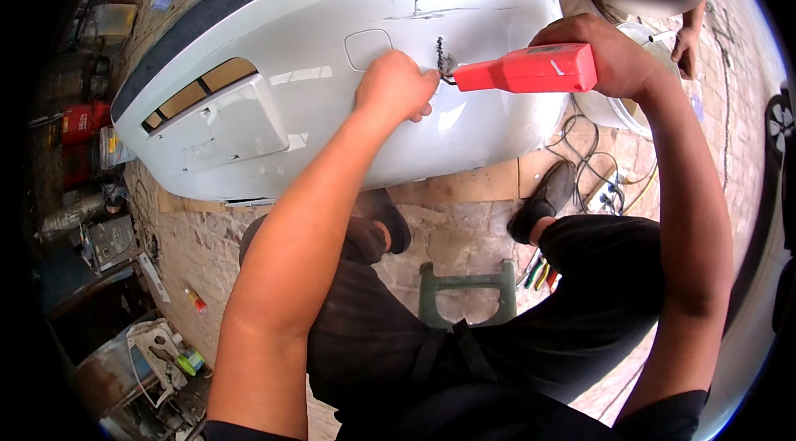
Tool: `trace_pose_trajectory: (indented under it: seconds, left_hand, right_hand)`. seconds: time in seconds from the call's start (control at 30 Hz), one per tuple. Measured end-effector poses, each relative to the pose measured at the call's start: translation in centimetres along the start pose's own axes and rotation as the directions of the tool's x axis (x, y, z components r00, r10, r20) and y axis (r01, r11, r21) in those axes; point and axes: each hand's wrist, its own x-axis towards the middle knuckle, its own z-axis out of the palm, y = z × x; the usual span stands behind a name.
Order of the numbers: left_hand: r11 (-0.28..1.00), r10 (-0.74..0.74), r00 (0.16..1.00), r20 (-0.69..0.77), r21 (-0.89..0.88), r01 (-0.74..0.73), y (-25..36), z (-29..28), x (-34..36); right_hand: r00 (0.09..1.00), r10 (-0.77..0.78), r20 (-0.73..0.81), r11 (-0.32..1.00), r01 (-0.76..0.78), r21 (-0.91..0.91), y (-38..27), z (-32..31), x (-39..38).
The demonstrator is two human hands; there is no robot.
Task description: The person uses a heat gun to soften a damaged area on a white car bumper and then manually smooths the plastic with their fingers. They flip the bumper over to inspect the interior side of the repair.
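Observation:
A large silver-white car bumper (323, 18) lies in front of me, with a square outlined cover and dark scuffs on it. My right hand (618, 51) is closed round the back of a red plastic-welding tool (514, 70), which points left. Its thin bent dark tip meets the bumper area beside a short row of dark zigzag marks (439, 50) and a grey melted-looking patch. Close to that tip, my left hand (395, 84) is held over the bumper with fingers curled and pinched. Whatever is between those fingers is too small or hidden to make out.
Cables (587, 151) and a power strip (608, 191) lie right of the bumper, near a white bucket (609, 109). Another person's hand (685, 51) is at the far right. A green stool (466, 282) and pliers (543, 275) sit below. Tools and clutter line the left.

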Motion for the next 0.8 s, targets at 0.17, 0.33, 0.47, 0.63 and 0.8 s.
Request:
trace_pose_trajectory:
  seconds: [0.17, 0.33, 0.47, 0.63, 0.8]
  left_hand:
    - [0.999, 0.010, 1.000, 0.017, -0.054, -0.009, -0.2, 0.0, 0.1]
    - [0.998, -0.037, 0.999, 0.025, 0.043, 0.036, -0.2, -0.1, 0.4]
    - [0.997, -0.068, 0.997, 0.032, 0.049, 0.066, 0.7, -0.2, 0.1]
    - [0.997, -0.065, 0.997, 0.031, 0.042, 0.064, 0.2, -0.2, 0.5]
    - [0.999, -0.048, 0.997, 0.056, -0.020, 0.050, -0.1, -0.2, 0.6]
  right_hand:
    - [0.999, 0.006, -0.042, 1.000, -0.006, -0.005, -0.6, -0.2, 0.0]
    - [1.000, 0.012, -0.015, 1.000, -0.012, 0.016, -0.4, 0.1, 0.3]
    - [1.000, -0.007, -0.023, 1.000, 0.007, 0.004, -0.1, 0.2, 0.1]
    - [1.000, 0.011, 0.021, 0.997, -0.013, 0.080, -1.1, -0.6, 0.3]
    - [1.000, -0.016, -0.009, 0.997, 0.017, 0.080, -1.1, -1.6, -1.3]
